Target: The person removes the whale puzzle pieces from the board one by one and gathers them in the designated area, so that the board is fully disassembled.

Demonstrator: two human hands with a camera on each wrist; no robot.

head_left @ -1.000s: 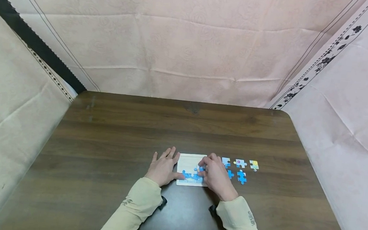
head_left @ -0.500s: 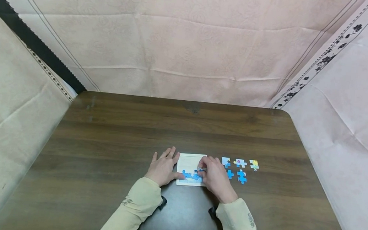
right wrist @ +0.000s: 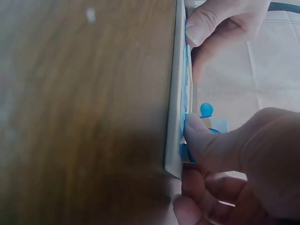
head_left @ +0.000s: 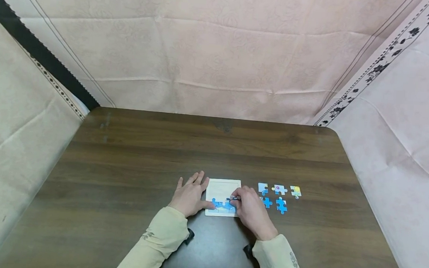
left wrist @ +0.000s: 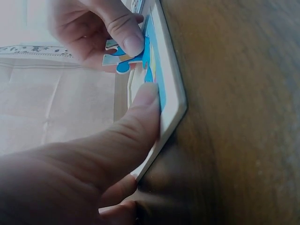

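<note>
A pale puzzle board (head_left: 223, 187) lies on the table, with blue puzzle pieces fitted along its near part. My left hand (head_left: 192, 197) rests at the board's left side, fingers stretched out. Its thumb (left wrist: 146, 101) presses on the fitted pieces near the board's edge. Between thumb and fingers my right hand (head_left: 253, 209) pinches a blue and white puzzle piece (left wrist: 111, 59), tilted up from the board at the right end of the fitted pieces. Curled fingers hide part of that piece and the board's right edge.
Right of my right hand lie several loose puzzle pieces, among them a yellow one (head_left: 295, 191), a white and pink one (head_left: 279, 189) and a blue one (head_left: 281, 205). The brown wooden table (head_left: 153, 158) extends around the board, with a pale cloth (head_left: 219, 68) behind.
My right hand has come slightly nearer to me, and the pinched piece has tilted so it shows more edge-on. My left hand has stayed in place.
</note>
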